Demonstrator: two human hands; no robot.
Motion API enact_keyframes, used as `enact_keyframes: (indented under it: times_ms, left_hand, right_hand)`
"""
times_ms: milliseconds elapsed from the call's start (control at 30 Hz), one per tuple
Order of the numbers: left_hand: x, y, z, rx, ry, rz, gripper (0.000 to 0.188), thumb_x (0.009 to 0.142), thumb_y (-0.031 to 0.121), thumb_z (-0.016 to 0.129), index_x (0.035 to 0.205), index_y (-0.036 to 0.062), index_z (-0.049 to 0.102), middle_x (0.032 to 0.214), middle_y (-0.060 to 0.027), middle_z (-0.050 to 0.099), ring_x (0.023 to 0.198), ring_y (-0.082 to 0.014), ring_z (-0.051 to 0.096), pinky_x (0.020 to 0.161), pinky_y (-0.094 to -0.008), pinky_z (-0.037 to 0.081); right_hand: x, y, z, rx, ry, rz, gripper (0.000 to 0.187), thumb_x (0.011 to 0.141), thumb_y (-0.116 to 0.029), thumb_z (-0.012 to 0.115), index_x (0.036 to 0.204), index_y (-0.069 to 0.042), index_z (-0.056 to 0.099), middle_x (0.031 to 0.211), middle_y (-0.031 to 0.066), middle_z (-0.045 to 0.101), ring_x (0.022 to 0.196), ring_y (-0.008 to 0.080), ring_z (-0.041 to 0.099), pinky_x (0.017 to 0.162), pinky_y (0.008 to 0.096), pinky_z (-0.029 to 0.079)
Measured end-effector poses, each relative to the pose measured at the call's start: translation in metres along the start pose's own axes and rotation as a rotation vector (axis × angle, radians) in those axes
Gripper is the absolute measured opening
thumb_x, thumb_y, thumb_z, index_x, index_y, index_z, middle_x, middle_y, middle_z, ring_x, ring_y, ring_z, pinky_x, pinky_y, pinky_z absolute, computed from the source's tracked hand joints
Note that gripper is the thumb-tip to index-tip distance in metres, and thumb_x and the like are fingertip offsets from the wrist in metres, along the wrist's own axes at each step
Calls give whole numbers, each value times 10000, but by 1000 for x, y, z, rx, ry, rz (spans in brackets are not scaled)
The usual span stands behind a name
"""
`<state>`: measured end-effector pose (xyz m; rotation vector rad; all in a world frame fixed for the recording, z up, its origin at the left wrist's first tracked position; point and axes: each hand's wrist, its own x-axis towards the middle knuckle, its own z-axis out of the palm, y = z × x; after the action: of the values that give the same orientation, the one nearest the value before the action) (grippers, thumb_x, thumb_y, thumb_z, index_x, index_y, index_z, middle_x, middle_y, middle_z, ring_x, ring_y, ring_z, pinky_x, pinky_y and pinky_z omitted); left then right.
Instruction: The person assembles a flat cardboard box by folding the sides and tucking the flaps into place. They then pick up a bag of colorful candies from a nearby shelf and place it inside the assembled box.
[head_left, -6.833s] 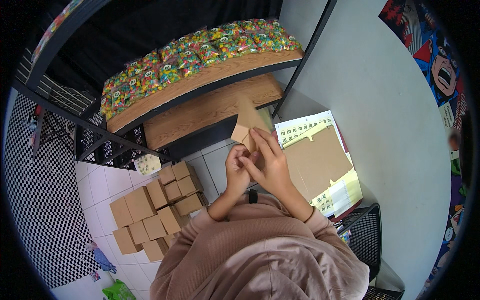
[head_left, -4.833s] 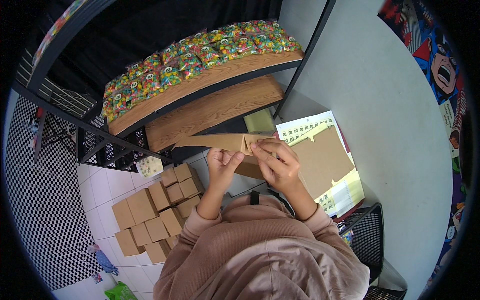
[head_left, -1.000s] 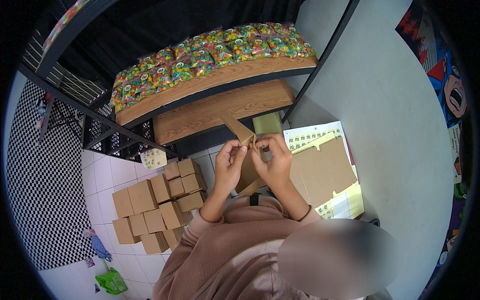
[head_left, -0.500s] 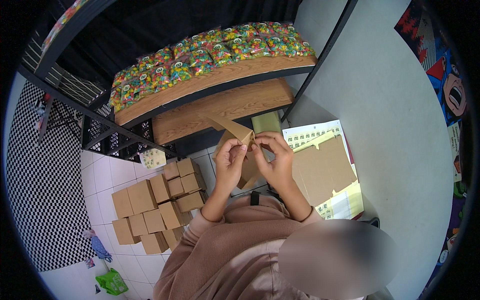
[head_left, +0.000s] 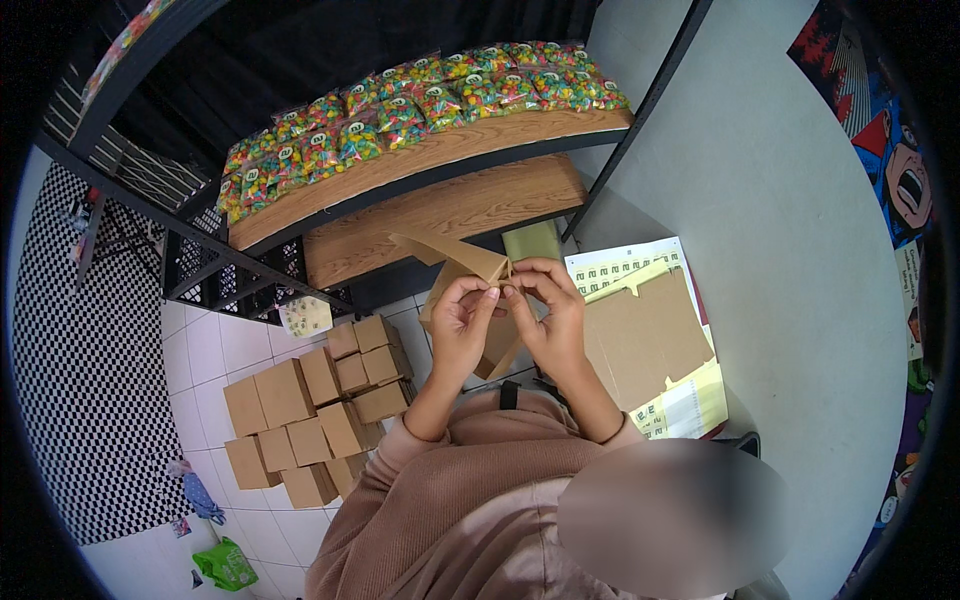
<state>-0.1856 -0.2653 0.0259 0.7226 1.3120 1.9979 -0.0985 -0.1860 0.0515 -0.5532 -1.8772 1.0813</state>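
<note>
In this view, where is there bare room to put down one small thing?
What shows of the lower wooden shelf is bare, with the upper wooden shelf above and the folded cardboard overlapping its front in view. White floor tiles are also bare between the brown cardboard boxes and the checkered surface. Crowded: the upper wooden shelf, packed with plastic bags.

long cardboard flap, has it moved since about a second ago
Yes: the long cardboard flap has swung left, its tip now farther left against the fixed lower wooden shelf.
</note>
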Motion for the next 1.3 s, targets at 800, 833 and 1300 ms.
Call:
enact_keyframes:
  times_ms: [800, 833, 1300]
  left_hand:
    - [-4, -4, -7, 102, 28, 40, 66, 839, -16, 542, 900, -18, 516, 900, -68, 593, 813, -110, 587, 722, -212, 473]
    - [-3, -5, -5, 69, 32, 45, 67, 839, -15, 543, 900, -18, 515, 900, -69, 593, 812, -110, 588, 723, -213, 474]
    - [-4, -9, -4, 6, 64, 44, 96, 834, -5, 560, 917, -23, 515, 884, -79, 592, 812, -120, 597, 694, -197, 474]
  right_hand:
    - [2, -7, -1, -153, -24, -93, 107, 706, 4, 625, 811, 28, 619, 945, 147, 582, 830, 269, 617, 701, 313, 494]
    - [2, -7, -1, -152, -22, -99, 108, 706, 4, 626, 810, 28, 619, 945, 148, 582, 826, 269, 616, 700, 312, 495]
    - [-2, 0, 2, -72, 36, -69, 83, 713, -19, 656, 773, 21, 615, 960, 152, 590, 840, 271, 619, 718, 310, 495]
